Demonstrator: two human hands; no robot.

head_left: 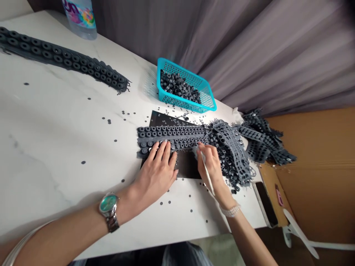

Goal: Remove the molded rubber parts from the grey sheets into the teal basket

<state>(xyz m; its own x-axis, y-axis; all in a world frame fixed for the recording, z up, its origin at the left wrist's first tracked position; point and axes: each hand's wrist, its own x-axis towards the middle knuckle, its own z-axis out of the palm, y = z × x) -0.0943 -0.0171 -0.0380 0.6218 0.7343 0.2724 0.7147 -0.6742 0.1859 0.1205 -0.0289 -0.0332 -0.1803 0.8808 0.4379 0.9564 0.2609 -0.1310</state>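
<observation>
Grey curtain (249,48) folds hang behind a white, marbled tabletop (55,122) sprinkled with small dark discs. Far left lies a studded strip (66,59), with a bottle (83,22) beyond it. Next, the left hand (155,170) lies flat, fingers slightly spread, on the near edge of a dark sheet (172,136) of ring-shaped pieces; that sheet rests partly on a black mat (188,166), in front of a teal basket (187,103) of loose pieces. Further right, the right hand's grip pinches a slim white tool (206,172) at the sheet's near edge, beside perforated sheeting (233,147). Seemingly, pieces are being worked loose; the next move calls for a steady left palm and a precise tip.
</observation>
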